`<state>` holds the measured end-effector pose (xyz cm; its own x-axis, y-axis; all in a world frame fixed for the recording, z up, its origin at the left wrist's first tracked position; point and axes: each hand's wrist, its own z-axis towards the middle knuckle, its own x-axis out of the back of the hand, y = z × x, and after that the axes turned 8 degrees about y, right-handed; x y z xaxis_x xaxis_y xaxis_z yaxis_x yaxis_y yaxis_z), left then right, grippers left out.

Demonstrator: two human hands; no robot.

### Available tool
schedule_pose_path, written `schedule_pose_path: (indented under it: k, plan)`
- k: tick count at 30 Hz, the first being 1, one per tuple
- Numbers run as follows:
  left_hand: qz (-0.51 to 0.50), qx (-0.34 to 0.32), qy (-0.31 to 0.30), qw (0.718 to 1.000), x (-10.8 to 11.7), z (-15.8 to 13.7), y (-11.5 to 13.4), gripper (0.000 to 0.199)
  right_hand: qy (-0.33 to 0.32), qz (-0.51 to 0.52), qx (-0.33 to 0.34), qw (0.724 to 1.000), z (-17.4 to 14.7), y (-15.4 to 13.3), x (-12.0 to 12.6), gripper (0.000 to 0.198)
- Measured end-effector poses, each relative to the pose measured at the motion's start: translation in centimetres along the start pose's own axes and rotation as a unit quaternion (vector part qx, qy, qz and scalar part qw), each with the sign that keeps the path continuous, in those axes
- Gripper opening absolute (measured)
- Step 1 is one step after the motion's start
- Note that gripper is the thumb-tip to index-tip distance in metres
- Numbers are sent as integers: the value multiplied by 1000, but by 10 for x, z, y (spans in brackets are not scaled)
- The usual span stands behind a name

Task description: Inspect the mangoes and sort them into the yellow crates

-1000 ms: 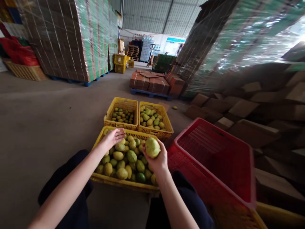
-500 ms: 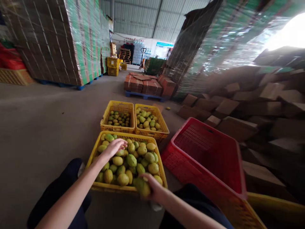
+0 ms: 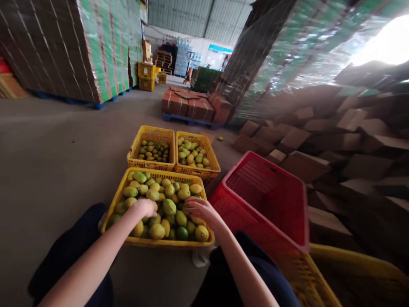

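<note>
A yellow crate (image 3: 156, 244) in front of me is full of green and yellow lemons (image 3: 169, 207). My left hand (image 3: 146, 208) is down among the fruit left of the middle, its fingers bent round a lemon that they mostly hide. Over the right side of the crate is my right hand (image 3: 202, 211), palm down with fingers stretched and apart, touching lemons beneath it. A dark green lemon (image 3: 182, 233) lies near the front rim.
Behind stand two yellow crates, the left one (image 3: 151, 164) with smaller lemons and the right one (image 3: 198, 170) with larger ones. A red crate (image 3: 265, 209) sits on a yellow one at right. Cardboard boxes (image 3: 305, 166) pile up beyond, and wrapped pallet stacks (image 3: 108, 55) rise farther back.
My right hand has let go of the lemon it held at the front and moved farther into the crate. My left hand has come nearer and its fingers have bent down. The view has shifted slightly.
</note>
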<state>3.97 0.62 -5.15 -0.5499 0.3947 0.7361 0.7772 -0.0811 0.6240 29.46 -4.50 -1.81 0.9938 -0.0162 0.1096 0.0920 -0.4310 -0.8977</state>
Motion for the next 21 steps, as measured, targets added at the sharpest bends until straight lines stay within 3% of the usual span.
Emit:
schedule_pose_path:
  k: [3,5,8,10,11,16,21]
  plan:
    - [-19,8,14,1000,-4,-3,-7,37,66,-64,78,993,4,-3,21,36]
    - [-35,2,32,999,-5,-5,-10,28,128,-167,132,969,12,-6,36,32]
    - [-39,32,18,999,-3,-7,-14,23,191,-419,150,875,22,1,40,29]
    - [-18,64,-16,998,-2,-7,-17,31,184,-549,135,804,26,12,28,31]
    - [5,73,-40,997,-2,-7,-20,37,173,-582,128,785,28,18,20,34]
    - [170,58,-143,973,-12,-8,-32,49,128,-624,114,762,43,46,-13,53]
    - [186,53,-149,970,-18,-18,-47,37,128,-640,85,753,67,56,-18,54]
